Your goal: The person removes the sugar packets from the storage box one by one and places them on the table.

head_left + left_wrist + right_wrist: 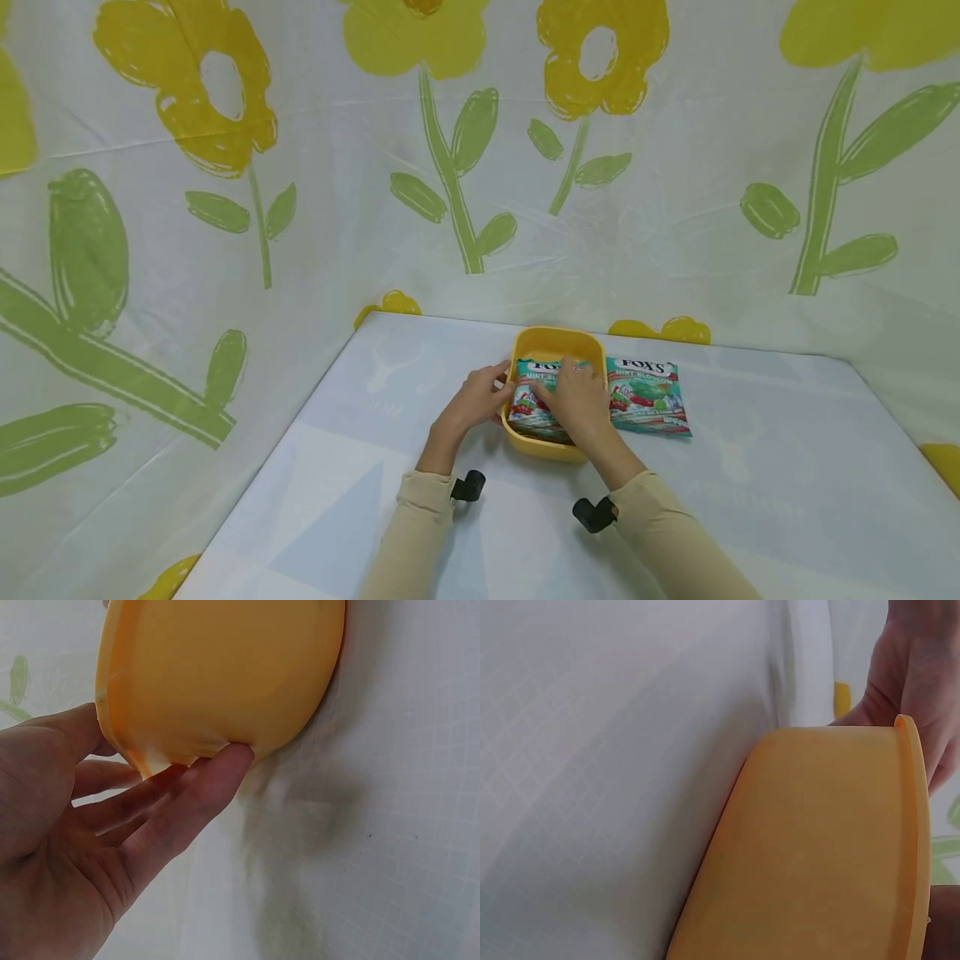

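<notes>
A pale, patterned worktop [765, 517] spreads around a person's two hands. Its left edge slants past, a little way to the left of the left hand. Its far edge lies ahead of both hands, seen just behind a yellow container [542, 450], and there it meets a hanging cloth [675, 225] printed with yellow flowers and green leaves. The widest stretch of worktop runs from the right hand out to the distant right edge; more extends nearer the person, on both sides of the forearms.

The left hand [477, 397] grips the container's left wall, its thumb at the rim and its fingers bent against the outside; the left wrist view shows this close up. The right hand [579, 404] reaches over the near rim, thumb spread away from the fingers, and rests on a green packet [537, 422] lying inside the container. Some of its fingertips are hidden.

Just to the right of the right hand, beside the container's right wall, a second packet [648, 402] lies flat on the worktop, marked "FOX'S". Beige sleeves [420, 508] cover both forearms, and a small black device [595, 515] sits at each wrist.
</notes>
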Action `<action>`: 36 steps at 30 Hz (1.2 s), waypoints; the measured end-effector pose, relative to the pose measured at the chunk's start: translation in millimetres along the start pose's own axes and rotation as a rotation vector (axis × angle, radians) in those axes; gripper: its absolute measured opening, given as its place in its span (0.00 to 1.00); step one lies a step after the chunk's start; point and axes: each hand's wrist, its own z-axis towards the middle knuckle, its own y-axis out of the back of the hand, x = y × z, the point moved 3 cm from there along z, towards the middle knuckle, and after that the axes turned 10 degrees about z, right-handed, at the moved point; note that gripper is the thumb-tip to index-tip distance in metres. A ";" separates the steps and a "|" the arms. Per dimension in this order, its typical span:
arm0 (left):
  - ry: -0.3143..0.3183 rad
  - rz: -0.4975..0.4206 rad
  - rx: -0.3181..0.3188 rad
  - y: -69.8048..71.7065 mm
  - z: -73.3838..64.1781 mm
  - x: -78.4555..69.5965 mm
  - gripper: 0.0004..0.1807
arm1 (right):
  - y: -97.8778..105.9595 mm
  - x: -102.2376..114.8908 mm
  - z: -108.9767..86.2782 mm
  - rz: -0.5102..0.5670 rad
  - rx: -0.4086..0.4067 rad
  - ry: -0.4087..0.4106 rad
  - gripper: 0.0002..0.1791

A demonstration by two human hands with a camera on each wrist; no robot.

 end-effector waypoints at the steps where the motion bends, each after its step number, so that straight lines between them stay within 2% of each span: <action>1: 0.000 -0.001 0.001 0.0 -0.1 -0.4 0.31 | -0.2 -0.2 -0.3 -0.004 0.005 -0.005 0.42; 6: 0.004 0.002 0.003 -0.3 -0.2 -0.6 0.31 | -1.1 -0.2 -1.5 -0.022 0.008 -0.008 0.44; 13: 0.021 0.017 -0.004 1.2 1.1 -0.5 0.30 | -3.3 -3.5 0.7 0.073 -0.055 -0.016 0.46; 19: 0.025 0.019 0.008 0.5 -0.8 -1.6 0.31 | -3.3 -1.8 -0.6 0.148 -0.093 0.073 0.45; 25: 0.023 0.021 -0.001 2.1 -1.2 -3.4 0.31 | 5.2 7.5 -4.4 0.243 -0.109 0.173 0.41; 30: 0.019 0.019 0.005 0.0 -1.3 -1.5 0.31 | 13.4 13.0 -8.5 0.268 -0.105 0.242 0.36; 33: 0.011 0.016 0.003 -0.5 -1.3 -0.7 0.30 | 17.3 13.5 -8.3 0.323 -0.104 0.270 0.32; 36: 0.003 0.022 -0.008 0.5 -0.8 -0.9 0.30 | 19.2 11.8 -6.1 0.403 -0.069 0.258 0.32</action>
